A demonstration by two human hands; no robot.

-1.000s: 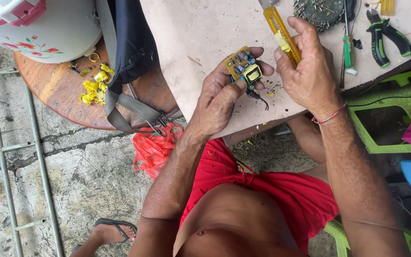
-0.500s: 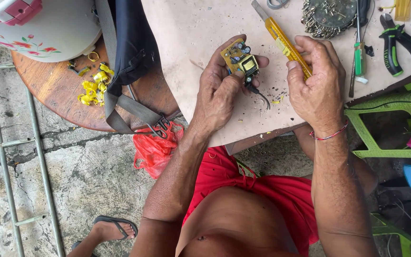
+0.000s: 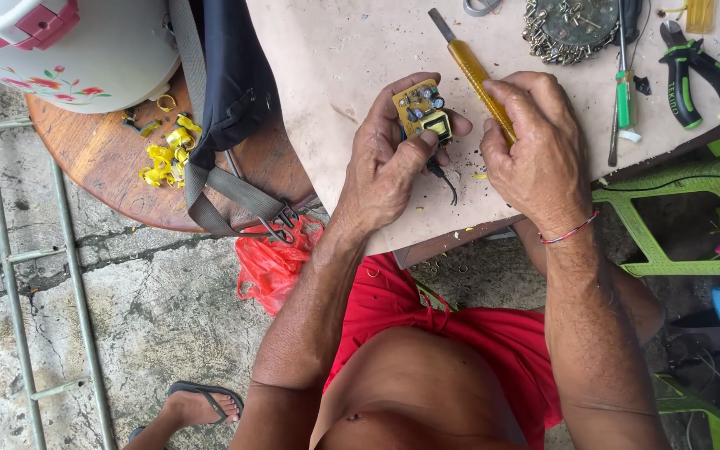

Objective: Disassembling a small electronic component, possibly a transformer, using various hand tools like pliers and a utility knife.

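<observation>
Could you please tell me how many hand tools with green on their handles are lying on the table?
2. A screwdriver lies right of the right hand, and green-and-black pliers lie further right near the table edge. Others may be beyond the picture's top.

The yellow-handled tool [image 3: 475, 77] in the right hand [image 3: 535, 154] now lies lower in the frame, its metal tip fully in view at upper centre. The left hand [image 3: 389, 162] turns the small circuit board [image 3: 422, 112] more upright, thumb pressed on its lower edge.
</observation>
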